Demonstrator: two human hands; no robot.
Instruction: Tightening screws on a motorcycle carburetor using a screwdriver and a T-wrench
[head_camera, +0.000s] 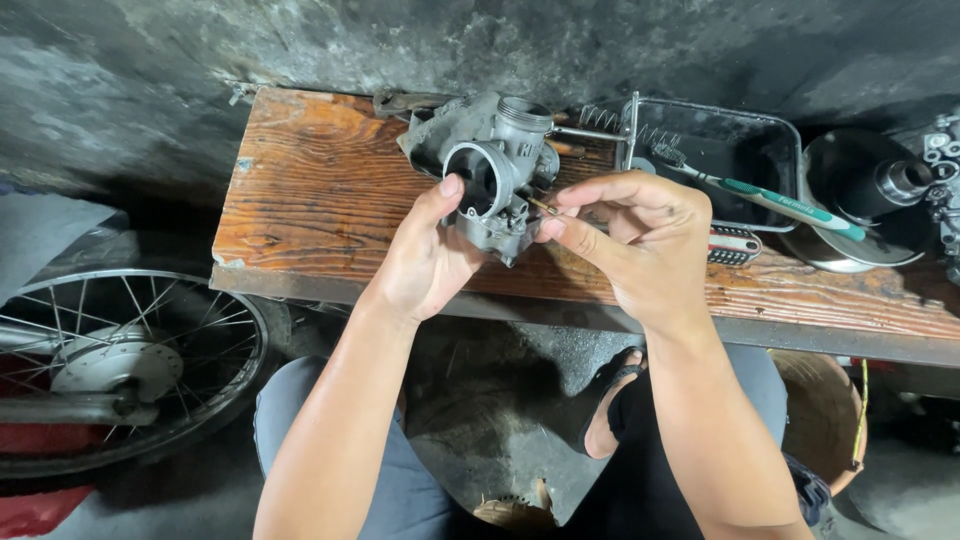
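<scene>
Carburetor (490, 170): dull grey cast metal, lumpy body with a round open throat facing the camera and a ribbed cylindrical top; held just above the counter, upper middle of the frame.
Left hand (425, 255): closed on the carburetor from below, thumb pressed at the rim of the round throat.
Right hand (640, 240): fingers pinched shut on a thin brass-coloured pin (543, 207), whose tip meets the carburetor's right side.
Counter (310, 190): thick wooden plank, reddish-brown, strongly grained and worn, with a dark metal edge along the front; it crosses the upper half of the frame.
Tray (770, 135): dark rectangular container with a thin wire rim, upper right on the counter, just behind the right hand.
Toothbrush (770, 200): white and green plastic handle, lying slanted across the tray's front edge.
Funnel-shaped part (860, 190): shiny dark metal, round, at the far right of the counter.
Spoked wheel (120, 360): thin metal spokes and a grey hub, lower left, beside the person's knee.
Bucket (825, 415): round, brownish, lower right under the counter.
Wall (400, 40): rough, stained grey concrete along the top.
Floor: dark, gritty concrete between the legs; a sandalled foot rests there.
</scene>
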